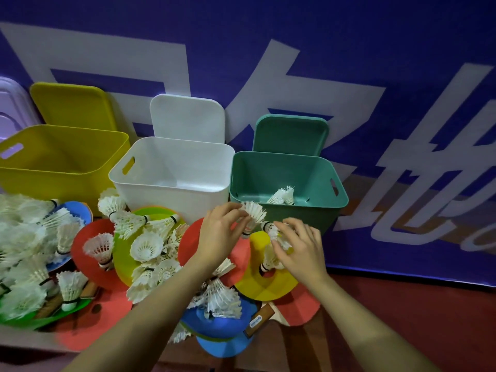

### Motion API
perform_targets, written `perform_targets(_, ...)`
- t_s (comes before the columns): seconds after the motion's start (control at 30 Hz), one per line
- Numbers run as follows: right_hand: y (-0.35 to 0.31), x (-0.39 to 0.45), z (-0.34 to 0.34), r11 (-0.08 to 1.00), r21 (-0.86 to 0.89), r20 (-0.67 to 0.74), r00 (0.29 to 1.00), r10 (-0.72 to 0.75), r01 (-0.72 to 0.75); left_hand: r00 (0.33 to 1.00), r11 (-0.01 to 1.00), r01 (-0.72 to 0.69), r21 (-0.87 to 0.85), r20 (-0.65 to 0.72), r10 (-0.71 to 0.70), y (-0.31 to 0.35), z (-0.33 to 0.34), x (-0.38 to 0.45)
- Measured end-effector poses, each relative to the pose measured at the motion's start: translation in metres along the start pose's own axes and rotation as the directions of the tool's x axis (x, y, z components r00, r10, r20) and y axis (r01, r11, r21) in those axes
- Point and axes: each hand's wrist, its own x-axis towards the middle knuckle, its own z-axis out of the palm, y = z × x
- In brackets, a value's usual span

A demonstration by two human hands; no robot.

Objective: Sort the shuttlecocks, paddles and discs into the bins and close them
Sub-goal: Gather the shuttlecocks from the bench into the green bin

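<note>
Head view: shuttlecock sorting under way, all bins open.

My left hand (222,234) pinches a shuttlecock (253,214) by its feathers, just before the green bin's (284,218) front rim, presumably for dropping in beside the shuttlecocks (283,196) already on its bottom. My right hand (300,245), fingers curled, gathers another shuttlecock (273,232) from the yellow disc (264,284). The white bin (171,189) and yellow bin (53,181) show nothing inside; lids lean behind. Paddles (259,319) lie buried in the floor pile.

smooth matt plastic bins (288,181), feathery shuttlecocks (146,247) (white), wooden paddle handle (259,320)
</note>
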Motion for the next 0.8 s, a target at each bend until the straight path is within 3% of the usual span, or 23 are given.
perform_targets(0.13, 0.008, 0.042, -0.015, 0.999, 0.015, -0.054, 0.998, 0.042, -0.041, 0.995, 0.998, -0.065, 0.005, -0.081, 0.065, 0.002, -0.002, 0.039)
perform_targets(0.3, 0.028, 0.093, -0.023, 0.997, 0.023, -0.008, 0.997, 0.080, -0.080, 0.992, 0.990, -0.093, 0.104, -0.080, 0.101, 0.005, 0.002, 0.090)
perform_targets(0.57, 0.065, 0.153, -0.004, 0.986, 0.006, 0.223, 0.961, 0.161, -0.167, 1.000, 0.984, -0.001, 0.180, 0.020, -0.002, -0.008, 0.038, 0.148)
perform_targets(0.7, 0.078, 0.173, 0.011, 0.978, -0.012, 0.302, 0.931, 0.204, -0.210, 0.978, 0.964, 0.100, 0.245, 0.152, -0.140, -0.016, 0.055, 0.167)
perform_targets(0.8, 0.084, 0.177, 0.019, 0.971, -0.055, 0.352, 0.906, 0.237, -0.233, 0.950, 0.939, 0.100, 0.328, 0.250, -0.189, -0.020, 0.060, 0.169)
